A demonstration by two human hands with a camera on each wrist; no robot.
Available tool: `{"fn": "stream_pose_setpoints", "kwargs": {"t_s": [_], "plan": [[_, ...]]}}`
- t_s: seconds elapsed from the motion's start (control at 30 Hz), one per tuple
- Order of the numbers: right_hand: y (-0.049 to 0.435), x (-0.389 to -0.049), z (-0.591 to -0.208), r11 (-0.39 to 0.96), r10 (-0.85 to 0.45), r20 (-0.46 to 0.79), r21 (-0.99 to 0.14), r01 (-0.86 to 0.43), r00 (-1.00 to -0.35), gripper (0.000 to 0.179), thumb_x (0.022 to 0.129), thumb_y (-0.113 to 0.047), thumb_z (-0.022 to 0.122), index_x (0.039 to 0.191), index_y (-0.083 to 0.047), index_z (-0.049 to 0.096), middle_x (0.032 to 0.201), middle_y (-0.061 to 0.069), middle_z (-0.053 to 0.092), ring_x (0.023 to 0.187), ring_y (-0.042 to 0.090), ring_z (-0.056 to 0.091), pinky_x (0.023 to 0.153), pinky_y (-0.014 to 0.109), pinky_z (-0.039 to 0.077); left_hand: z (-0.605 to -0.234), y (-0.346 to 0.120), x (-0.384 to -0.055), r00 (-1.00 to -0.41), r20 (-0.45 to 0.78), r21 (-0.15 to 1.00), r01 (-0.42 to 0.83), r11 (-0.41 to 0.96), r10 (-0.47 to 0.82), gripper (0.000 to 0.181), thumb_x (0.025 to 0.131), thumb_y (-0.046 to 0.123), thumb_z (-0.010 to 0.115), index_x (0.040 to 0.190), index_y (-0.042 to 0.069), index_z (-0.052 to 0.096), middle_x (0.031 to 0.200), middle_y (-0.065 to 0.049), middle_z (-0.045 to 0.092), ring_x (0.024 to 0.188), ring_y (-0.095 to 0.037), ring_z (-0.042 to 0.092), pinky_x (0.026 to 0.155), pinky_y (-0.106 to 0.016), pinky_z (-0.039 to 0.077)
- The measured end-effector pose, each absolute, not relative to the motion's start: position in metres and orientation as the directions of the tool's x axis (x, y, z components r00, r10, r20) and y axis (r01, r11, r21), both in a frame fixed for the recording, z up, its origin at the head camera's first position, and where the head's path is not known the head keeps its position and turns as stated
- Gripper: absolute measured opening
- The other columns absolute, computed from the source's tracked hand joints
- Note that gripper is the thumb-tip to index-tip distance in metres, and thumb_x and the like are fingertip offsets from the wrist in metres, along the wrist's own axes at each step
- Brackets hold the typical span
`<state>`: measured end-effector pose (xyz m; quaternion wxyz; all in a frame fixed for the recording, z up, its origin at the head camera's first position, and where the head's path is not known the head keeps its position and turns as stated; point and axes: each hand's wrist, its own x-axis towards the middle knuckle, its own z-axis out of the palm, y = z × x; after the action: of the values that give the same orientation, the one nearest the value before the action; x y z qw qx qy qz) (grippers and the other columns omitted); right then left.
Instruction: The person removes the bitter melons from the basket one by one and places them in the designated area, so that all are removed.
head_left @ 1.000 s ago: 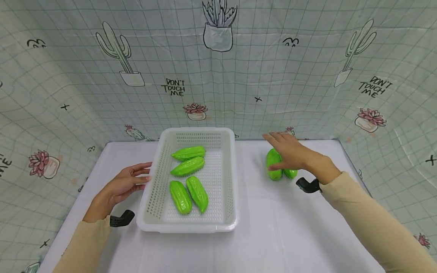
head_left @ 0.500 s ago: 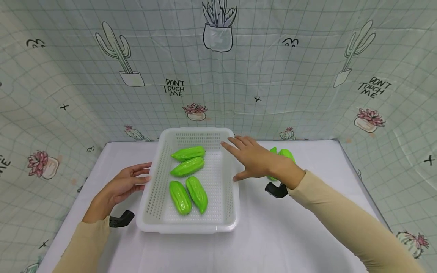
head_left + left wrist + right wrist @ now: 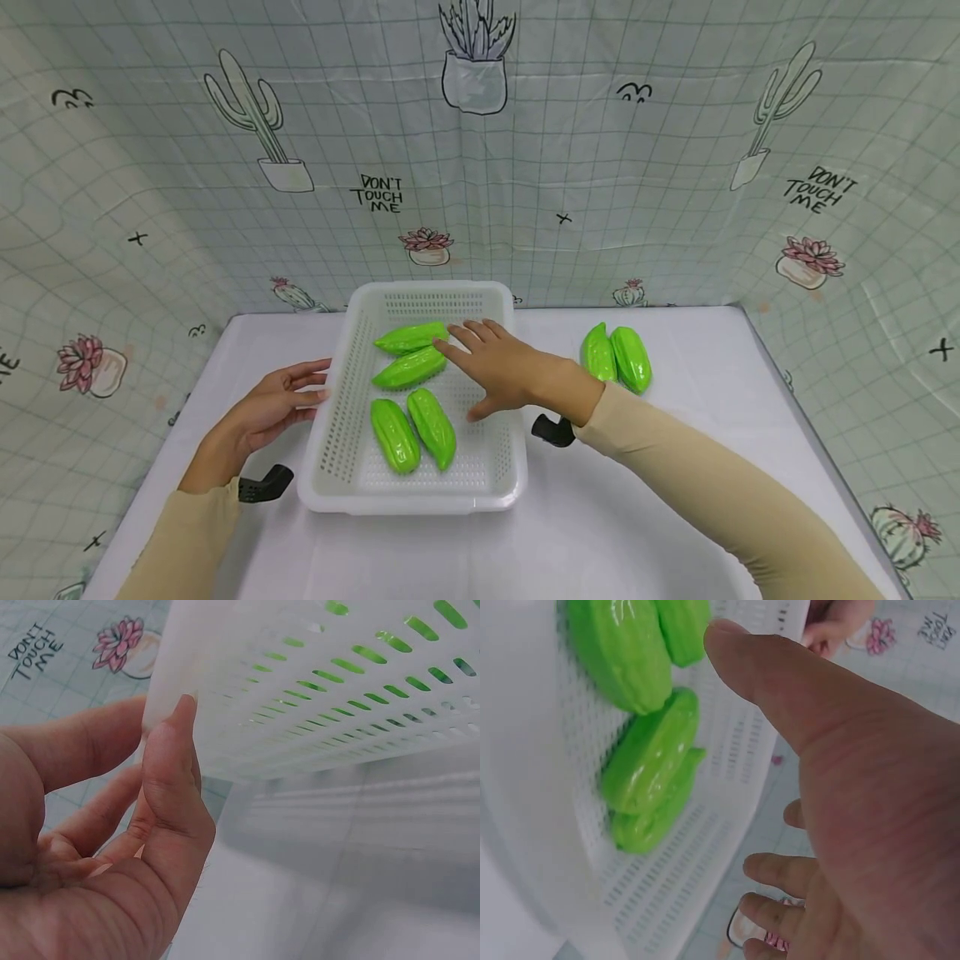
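A white plastic basket (image 3: pixel 501 479) with slotted walls holds several glossy, ridged green gourd-like pieces (image 3: pixel 395 435), tapered at one end. At its left side, my left hand (image 3: pixel 279 407) touches the rim with relaxed fingers spread along it. The left wrist view shows the thumb (image 3: pixel 171 754) against the outer edge of the basket wall. My right hand (image 3: pixel 501 371) is over the basket's right half, fingers spread and nothing in it. In the right wrist view its thumb (image 3: pixel 780 675) overlaps the basket, with green pieces beyond.
Two more green pieces (image 3: pixel 632 358) lie side by side on the white tabletop (image 3: pixel 600 500), right of the basket. A grid-patterned cloth (image 3: pixel 540 167) with cactus drawings hangs behind and along both sides.
My right hand has moved left, from above the two green pieces on the table to over the basket, staying spread. The left hand has kept its place at the rim.
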<state>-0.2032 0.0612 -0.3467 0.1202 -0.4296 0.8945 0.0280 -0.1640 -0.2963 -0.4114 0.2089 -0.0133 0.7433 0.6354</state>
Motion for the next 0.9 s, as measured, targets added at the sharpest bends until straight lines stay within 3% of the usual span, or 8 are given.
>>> {"fn": "stream_pose_setpoints", "kwargs": {"t_s": [0.33,0.57,0.9], "plan": [[0.026,-0.199,-0.361,0.623,-0.737,-0.323,0.018,-0.782,-0.594,0.113,0.087,-0.058,0.082,0.171,-0.015,0.019,0.174,0.016,0.022,0.161,0.036,0.020,0.131,0.050,0.016,-0.413,-0.298,-0.164,-0.913,-0.319,0.941,-0.274,0.197,0.254,0.074,0.106,0.007,0.063,0.166,-0.005,0.021,0.139,-0.005,0.053,0.102,-0.004,0.066,0.083,-0.024,0.057],[0.013,-0.198,-0.372,0.630,-0.714,-0.364,0.039,-0.775,-0.598,0.117,0.084,-0.061,0.083,0.171,-0.018,0.017,0.174,0.013,0.022,0.161,0.034,0.020,0.131,0.048,0.016,-0.412,-0.297,-0.165,-0.912,-0.312,0.945,-0.270,0.184,0.265,0.074,0.106,0.007,0.063,0.166,-0.005,0.020,0.130,0.002,0.057,0.101,-0.005,0.067,0.082,-0.023,0.057],[0.000,-0.194,-0.385,0.641,-0.681,-0.437,0.031,-0.767,-0.587,0.122,0.079,-0.061,0.087,0.171,-0.020,0.018,0.173,0.010,0.024,0.161,0.032,0.021,0.131,0.047,0.016,-0.413,-0.298,-0.164,-0.913,-0.314,0.946,-0.277,0.169,0.261,0.075,0.105,0.005,0.064,0.165,-0.005,0.021,0.127,0.004,0.059,0.100,-0.006,0.068,0.082,-0.023,0.057]]}}
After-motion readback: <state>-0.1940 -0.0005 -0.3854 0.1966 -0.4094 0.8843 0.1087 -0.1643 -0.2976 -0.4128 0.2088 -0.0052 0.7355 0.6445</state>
